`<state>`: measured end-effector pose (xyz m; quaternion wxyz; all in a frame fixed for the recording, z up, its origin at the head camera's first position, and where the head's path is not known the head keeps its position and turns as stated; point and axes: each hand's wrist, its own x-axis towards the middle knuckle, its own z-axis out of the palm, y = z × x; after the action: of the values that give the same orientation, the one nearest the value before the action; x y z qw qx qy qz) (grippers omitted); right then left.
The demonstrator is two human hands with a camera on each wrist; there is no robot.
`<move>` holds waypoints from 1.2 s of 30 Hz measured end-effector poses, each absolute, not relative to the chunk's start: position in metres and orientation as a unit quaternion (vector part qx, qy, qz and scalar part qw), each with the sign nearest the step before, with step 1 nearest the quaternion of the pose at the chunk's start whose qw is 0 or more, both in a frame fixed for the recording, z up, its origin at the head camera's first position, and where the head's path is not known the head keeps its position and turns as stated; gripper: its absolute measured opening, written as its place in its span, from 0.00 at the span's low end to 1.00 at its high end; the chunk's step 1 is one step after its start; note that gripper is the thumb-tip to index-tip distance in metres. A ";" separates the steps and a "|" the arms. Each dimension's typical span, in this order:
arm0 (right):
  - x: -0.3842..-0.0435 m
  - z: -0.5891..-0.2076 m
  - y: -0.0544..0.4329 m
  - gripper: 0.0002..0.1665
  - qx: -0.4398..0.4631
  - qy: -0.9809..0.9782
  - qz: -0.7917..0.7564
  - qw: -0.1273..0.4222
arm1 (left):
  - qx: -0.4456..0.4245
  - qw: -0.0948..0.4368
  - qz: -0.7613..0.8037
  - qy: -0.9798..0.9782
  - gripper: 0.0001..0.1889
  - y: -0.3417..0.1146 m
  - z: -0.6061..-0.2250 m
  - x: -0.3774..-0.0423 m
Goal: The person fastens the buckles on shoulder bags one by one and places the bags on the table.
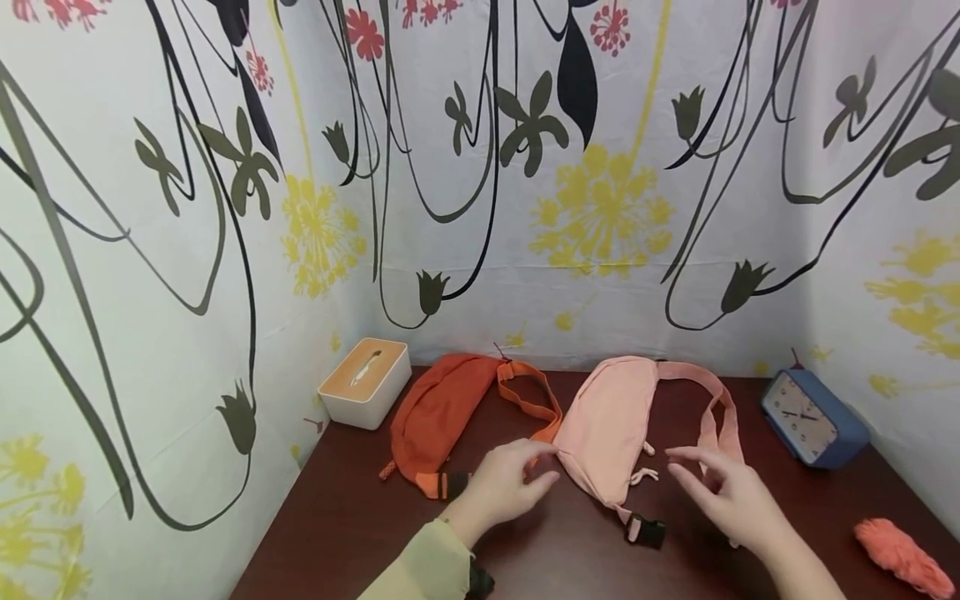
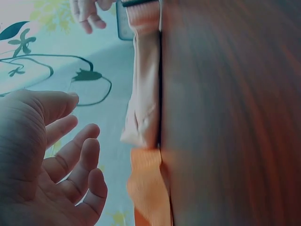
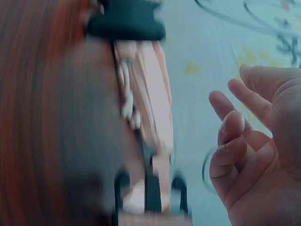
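Note:
A pink waist bag (image 1: 611, 417) lies on the dark table between my two hands, its strap (image 1: 693, 375) looping off to the right. At its near end sits a black buckle (image 1: 645, 531); the right wrist view shows a pronged buckle piece (image 3: 151, 193) up close. Left of it lies an orange-red waist bag (image 1: 442, 408). My left hand (image 1: 504, 483) hovers over the orange bag's near side, fingers loosely bent and holding nothing. My right hand (image 1: 723, 492), also holding nothing, is above the pink strap with thumb and fingers apart.
A white tissue box (image 1: 365, 392) with a wood-coloured lid stands at the back left. A blue clock (image 1: 813, 417) stands at the back right, with a coral yarn bundle (image 1: 900, 557) nearer. Patterned cloth walls (image 1: 480, 250) enclose the table. A black piece (image 1: 480, 579) lies beside my left sleeve.

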<state>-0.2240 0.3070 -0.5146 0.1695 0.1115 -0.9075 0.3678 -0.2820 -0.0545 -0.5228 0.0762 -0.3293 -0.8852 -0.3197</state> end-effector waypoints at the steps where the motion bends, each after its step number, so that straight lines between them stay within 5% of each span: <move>1: -0.221 -0.514 0.314 0.17 0.088 -0.912 0.373 0.144 | -0.337 0.078 -0.320 -0.882 0.20 -0.050 -0.523 -0.281; 7: -0.214 -0.515 0.352 0.29 0.029 -0.928 0.365 0.063 | -0.362 0.056 -0.331 -0.870 0.21 -0.025 -0.525 -0.280; 16: -0.211 -0.530 0.395 0.27 0.053 -0.920 0.389 0.005 | -0.378 -0.015 -0.335 -0.863 0.24 0.004 -0.529 -0.272; 27: -0.218 -0.546 0.421 0.24 0.227 -0.825 0.498 -0.144 | -0.381 -0.066 -0.350 -0.854 0.26 0.043 -0.534 -0.257; 36: -0.219 -0.548 0.424 0.25 0.221 -0.841 0.468 -0.158 | -0.394 -0.085 -0.346 -0.847 0.24 0.051 -0.541 -0.258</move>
<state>-0.2192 0.4239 -0.5479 -0.1577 0.2209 -0.8412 0.4676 -0.2585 0.0508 -0.5409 -0.0847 -0.3937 -0.8473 -0.3461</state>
